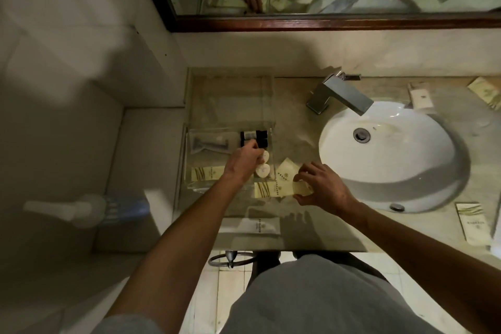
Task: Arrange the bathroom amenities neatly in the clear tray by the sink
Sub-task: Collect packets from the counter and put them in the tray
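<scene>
- Left hand (245, 156) pinches a small dark bottle (248, 136) inside the clear tray (189, 144).
- Right hand (322, 186) grips a cream packet (279, 189) on the table (292, 127), beside the sink (385, 154).

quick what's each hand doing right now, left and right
Left hand: fingers pinched at the small black bottles in the clear tray; a firm grasp cannot be told.
Right hand: holding the cream amenity packet.
</scene>
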`<state>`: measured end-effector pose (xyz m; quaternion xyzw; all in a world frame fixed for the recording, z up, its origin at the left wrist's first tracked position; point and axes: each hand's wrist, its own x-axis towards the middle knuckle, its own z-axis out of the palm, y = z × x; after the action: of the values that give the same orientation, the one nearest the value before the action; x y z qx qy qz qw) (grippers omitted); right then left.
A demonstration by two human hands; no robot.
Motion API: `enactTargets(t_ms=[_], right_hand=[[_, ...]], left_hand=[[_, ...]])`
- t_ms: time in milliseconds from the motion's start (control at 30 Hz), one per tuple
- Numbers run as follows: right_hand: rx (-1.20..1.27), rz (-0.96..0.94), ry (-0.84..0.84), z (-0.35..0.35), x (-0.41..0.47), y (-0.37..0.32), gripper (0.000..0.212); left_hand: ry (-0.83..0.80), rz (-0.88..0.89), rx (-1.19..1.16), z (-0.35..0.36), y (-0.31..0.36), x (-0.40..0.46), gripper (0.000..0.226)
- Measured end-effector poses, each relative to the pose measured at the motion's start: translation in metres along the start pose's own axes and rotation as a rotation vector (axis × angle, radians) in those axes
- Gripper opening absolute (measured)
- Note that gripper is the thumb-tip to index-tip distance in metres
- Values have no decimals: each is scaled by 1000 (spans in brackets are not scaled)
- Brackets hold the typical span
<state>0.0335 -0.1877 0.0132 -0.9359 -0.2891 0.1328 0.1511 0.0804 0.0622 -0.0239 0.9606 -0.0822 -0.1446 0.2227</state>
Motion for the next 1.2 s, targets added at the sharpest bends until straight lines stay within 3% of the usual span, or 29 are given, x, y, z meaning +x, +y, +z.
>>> enactTargets(t_ms=[100,167,433,600,700,833,933,1033,1133,1200], right_hand=[[-25,13,-11,3,1,-2,51],[-36,29,-5,4,7,-5,52],[-36,-51,100,21,94,-68,51],[-77,-49,53,37,149,-111,56],[-76,4,31,45,153,-113,65],[-100,-78,137,48,134,-107,51],[-157,-189,59,52,119,-103,44],[-186,-178,-113,54,118,-104,42],[-53,-102,52,32,111,-96,35],[58,3,237,12,93,-71,29]], left_hand=[[3,39,15,-1,-5,-4,26],[88,52,57,-8,-13,-10,32],[512,-285,54,-55,-74,-77,22],[411,-411,89,-45,-98,-119,26],[372,-374,105,-38,-99,-123,27],[329,-212,129,-32,-89,-113,37],[68,-93,235,-25,-83,-98,52],[-159,-140,313,-17,-83,-84,60],[4,-154,303,-14,-74,-86,57],[171,-39,263,-7,-58,-89,50]])
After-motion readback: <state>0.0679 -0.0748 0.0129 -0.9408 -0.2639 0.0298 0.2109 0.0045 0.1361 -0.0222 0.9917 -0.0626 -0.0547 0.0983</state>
